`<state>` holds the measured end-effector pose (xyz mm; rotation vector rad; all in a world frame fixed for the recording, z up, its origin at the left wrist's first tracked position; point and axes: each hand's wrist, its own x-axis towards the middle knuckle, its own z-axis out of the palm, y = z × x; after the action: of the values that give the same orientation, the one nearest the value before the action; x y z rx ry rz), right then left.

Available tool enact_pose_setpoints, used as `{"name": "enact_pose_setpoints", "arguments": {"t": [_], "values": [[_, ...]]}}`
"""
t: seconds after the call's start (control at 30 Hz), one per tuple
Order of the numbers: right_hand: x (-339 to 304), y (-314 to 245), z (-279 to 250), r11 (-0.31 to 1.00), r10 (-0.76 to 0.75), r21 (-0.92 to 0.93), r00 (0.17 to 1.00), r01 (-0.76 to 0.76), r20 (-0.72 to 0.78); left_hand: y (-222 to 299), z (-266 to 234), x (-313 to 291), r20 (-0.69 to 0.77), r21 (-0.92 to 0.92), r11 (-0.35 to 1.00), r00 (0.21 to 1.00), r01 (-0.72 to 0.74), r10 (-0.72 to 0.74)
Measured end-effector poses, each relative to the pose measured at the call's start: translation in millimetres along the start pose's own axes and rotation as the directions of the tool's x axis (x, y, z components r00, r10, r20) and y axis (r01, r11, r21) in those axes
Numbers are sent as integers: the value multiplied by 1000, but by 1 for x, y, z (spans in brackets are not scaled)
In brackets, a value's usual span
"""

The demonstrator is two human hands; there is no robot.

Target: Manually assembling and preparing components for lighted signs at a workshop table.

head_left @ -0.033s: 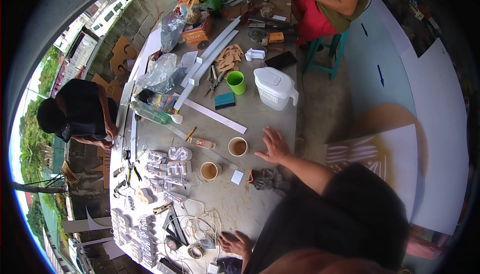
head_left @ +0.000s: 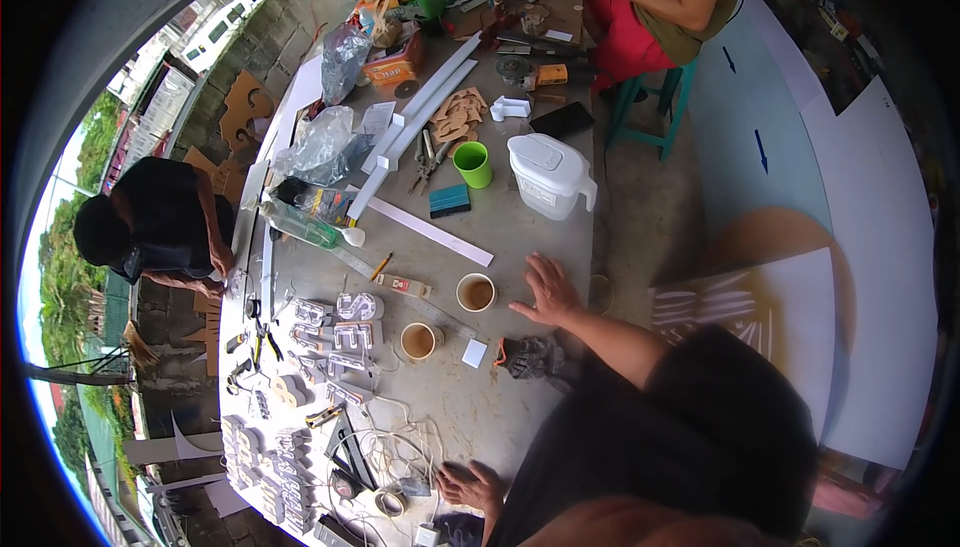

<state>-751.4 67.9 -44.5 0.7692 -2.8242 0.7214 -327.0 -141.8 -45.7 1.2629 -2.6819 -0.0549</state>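
My right hand (head_left: 548, 289) lies on the grey table (head_left: 525, 417) with its fingers spread and nothing in them. Left of it stands a paper cup (head_left: 477, 293) with some brown drink in it; a second paper cup (head_left: 420, 341) is nearer and further left. A small white square card (head_left: 474, 353) and a crumpled dark cloth-like thing (head_left: 535, 358) lie close by. Down at the near edge, my left hand (head_left: 470, 486) rests on the tabletop, fingers loosely extended and seemingly holding nothing. Beside it are a tangled white cable (head_left: 425, 439) and a roll of tape (head_left: 390, 502).
Several raised letter pieces (head_left: 350, 335) cover the left part of the table. Beyond my right hand stand a white lidded pitcher (head_left: 550, 177) and a green cup (head_left: 472, 165). One person (head_left: 165, 217) works at the left edge, another (head_left: 670, 7) sits at the far right.
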Motion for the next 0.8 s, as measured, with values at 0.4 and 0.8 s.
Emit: {"name": "enact_pose_setpoints", "arguments": {"t": [0.4, 0.8], "values": [[-1, -2, -1, 1000, 1, -22, 1000, -1, 6, 1, -2, 0, -2, 1, 1000, 1000, 6, -6], [2, -2, 1, 1000, -14, -15, 1000, 14, -20, 5, -7, 1, -22, -23, 1000, 1000, 0, -1]]}}
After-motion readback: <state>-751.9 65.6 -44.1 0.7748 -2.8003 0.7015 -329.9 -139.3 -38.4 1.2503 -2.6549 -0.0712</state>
